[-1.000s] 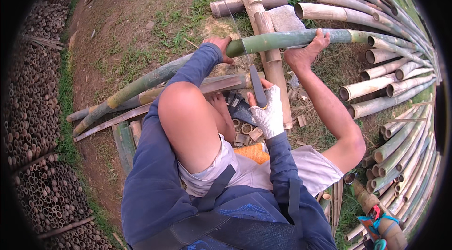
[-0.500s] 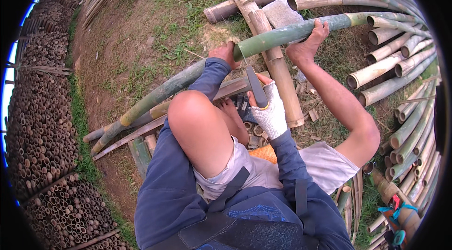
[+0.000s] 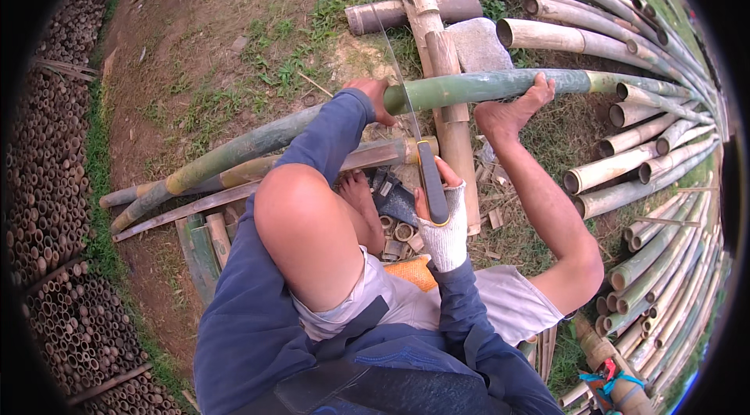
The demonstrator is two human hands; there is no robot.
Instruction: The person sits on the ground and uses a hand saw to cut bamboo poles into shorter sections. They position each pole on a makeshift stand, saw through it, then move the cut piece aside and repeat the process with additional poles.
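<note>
The long green bamboo pole (image 3: 484, 88) lies across the middle of the view, running from about 9 o'clock low on the left up toward 2 o'clock, propped on an upright tan bamboo post (image 3: 449, 102) near the centre. The left hand (image 3: 373, 94), bare, sits on the pole at about 12 o'clock from the raised knee, fingers curled over the top of the stem and pressing it down, just left of where the saw's blade meets it. The right hand (image 3: 441, 220), in a white knitted glove, is closed in a fist around the dark handle of the saw (image 3: 418, 149); it lies at about 5 o'clock from the left hand and well below the pole, with the thin blade rising from it toward 12 o'clock and crossing the pole beside the left fingers. A bare foot (image 3: 512, 112) rests against the pole at 3 o'clock from the cut, toes up on the stem. A flat grey stone (image 3: 478, 44) lies just beyond the pole, and cut bamboo culms (image 3: 625, 169) are stacked at 3 o'clock. Against the earlier frames, the gloved hand sits lower and farther from the pole, so more blade shows below the stem, while the left hand and the foot hold the same places on it.
</note>
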